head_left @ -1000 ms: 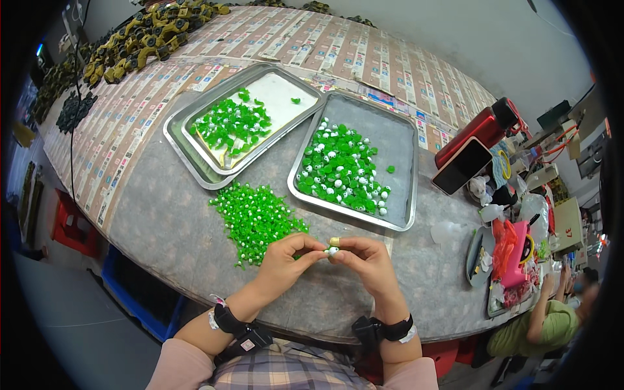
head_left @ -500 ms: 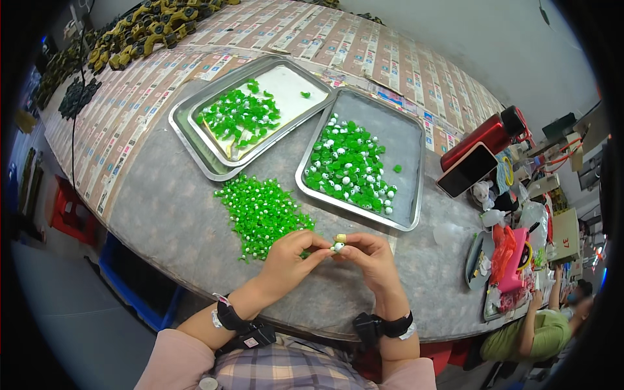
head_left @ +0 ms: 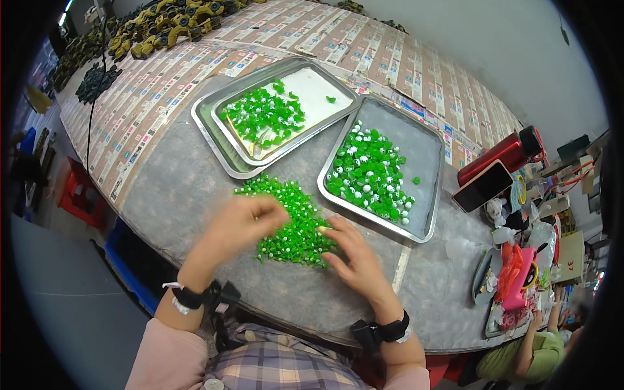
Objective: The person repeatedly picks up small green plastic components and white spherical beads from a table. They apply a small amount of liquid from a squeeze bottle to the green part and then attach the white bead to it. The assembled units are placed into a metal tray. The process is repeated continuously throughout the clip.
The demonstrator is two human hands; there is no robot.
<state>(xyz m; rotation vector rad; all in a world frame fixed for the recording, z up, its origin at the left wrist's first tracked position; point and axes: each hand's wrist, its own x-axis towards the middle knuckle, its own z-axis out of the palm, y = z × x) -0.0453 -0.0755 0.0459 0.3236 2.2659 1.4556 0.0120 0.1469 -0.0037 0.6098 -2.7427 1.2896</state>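
A pile of small green pieces with white dots (head_left: 292,242) lies on the grey table in front of me. My left hand (head_left: 237,227) is over the pile's left side, smeared by motion, so its fingers and anything in them cannot be made out. At the pile's right edge, my right hand (head_left: 354,257) has its thumb and fingers apart, with a yellowish cover on one fingertip and nothing visibly held. Beyond it, a metal tray (head_left: 426,153) carries larger green pieces with white, dark-spotted balls. Another metal tray (head_left: 318,81), set in a larger one, holds similar pieces.
On the right stand a red bottle (head_left: 491,158) and a leaning phone (head_left: 482,186), near a pink tool or holder (head_left: 520,279) and clutter. Yellow toy vehicles (head_left: 175,26) are heaped at the far left. A person in green (head_left: 526,354) sits at lower right.
My hands, together at a small white ball before, are now apart. The left has moved left over the pile; the right has opened at its edge. The view has shifted slightly.
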